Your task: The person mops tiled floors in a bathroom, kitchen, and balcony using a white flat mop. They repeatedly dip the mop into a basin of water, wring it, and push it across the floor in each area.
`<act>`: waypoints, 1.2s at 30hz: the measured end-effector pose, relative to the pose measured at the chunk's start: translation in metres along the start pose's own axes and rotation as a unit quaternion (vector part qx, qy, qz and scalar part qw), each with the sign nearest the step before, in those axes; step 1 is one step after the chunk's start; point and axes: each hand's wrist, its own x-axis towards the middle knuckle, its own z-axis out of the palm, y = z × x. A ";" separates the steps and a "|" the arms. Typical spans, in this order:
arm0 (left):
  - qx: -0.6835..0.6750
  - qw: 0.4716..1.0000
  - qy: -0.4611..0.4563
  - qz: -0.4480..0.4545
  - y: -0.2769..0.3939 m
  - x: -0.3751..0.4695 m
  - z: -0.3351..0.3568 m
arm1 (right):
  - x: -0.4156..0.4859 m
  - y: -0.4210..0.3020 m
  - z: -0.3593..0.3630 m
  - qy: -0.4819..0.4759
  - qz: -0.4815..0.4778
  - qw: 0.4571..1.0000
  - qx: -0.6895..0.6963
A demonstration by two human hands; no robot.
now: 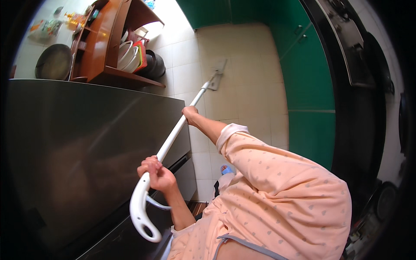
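Note:
A white spray mop slants across the view, its curved handle end with an oval hole low on the left. My left hand is wrapped around the pole just above that curved handle, and a thin trigger lever sticks out beside my left wrist. Further down the pole, my right hand grips it with the arm stretched forward. The flat mop head rests on the tiled floor; it looks slightly blurred.
A dark, glossy refrigerator stands close on my left. Beyond it is a brown wooden cabinet holding white basins. Green cupboards with a black counter and gas stove line the right. A blue slipper shows below me.

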 end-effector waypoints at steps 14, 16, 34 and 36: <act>-0.065 0.991 -0.119 0.010 0.057 0.065 -0.036 | -0.095 0.016 -0.004 -0.095 0.123 0.975 0.159; -0.067 0.993 -0.098 0.021 0.035 0.065 -0.028 | -0.064 -0.001 0.003 -0.088 0.096 0.977 0.168; -0.265 0.879 -0.373 -0.135 -0.058 0.106 0.119 | -0.028 -0.092 -0.172 0.102 0.064 0.931 0.344; -0.233 0.893 -0.354 -0.156 -0.078 0.117 0.144 | -0.003 -0.123 -0.187 0.097 0.074 0.935 0.333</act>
